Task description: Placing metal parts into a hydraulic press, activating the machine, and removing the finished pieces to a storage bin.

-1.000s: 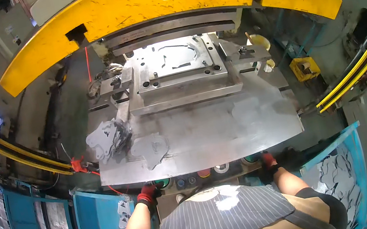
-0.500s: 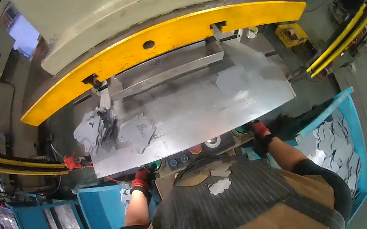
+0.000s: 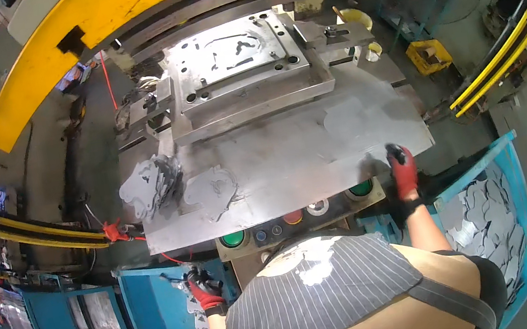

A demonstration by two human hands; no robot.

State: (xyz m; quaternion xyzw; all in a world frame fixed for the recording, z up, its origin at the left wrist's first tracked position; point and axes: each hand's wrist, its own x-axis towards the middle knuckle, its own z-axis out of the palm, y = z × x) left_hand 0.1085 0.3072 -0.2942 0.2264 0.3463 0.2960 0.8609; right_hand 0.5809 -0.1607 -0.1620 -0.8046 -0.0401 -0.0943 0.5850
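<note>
My left hand (image 3: 205,290), in a red and black glove, is closed round a thin dark tool (image 3: 172,279) that juts out to the left above a blue bin; its kind is too small to make out. Over the right front edge of the steel table (image 3: 292,166), my right hand (image 3: 403,169) is in a like glove, its fingers partly curled with nothing visible in them. A stack of grey cut metal plates (image 3: 151,186) lies at the table's left, with one flat plate (image 3: 212,191) beside it. Behind is a metal die (image 3: 230,54) with dark cutouts on top.
A control panel (image 3: 275,229) with green and red buttons sits along the table's front. The yellow press beam (image 3: 178,0) hangs above the die. Blue bins stand left (image 3: 158,324) and right (image 3: 522,210); the right one holds several grey plates. Yellow guard bars (image 3: 499,63) rise at the right.
Both hands have left the panel's green buttons: the left has moved down and left, the right up and right over the table edge. The yellow beam has risen, exposing the die.
</note>
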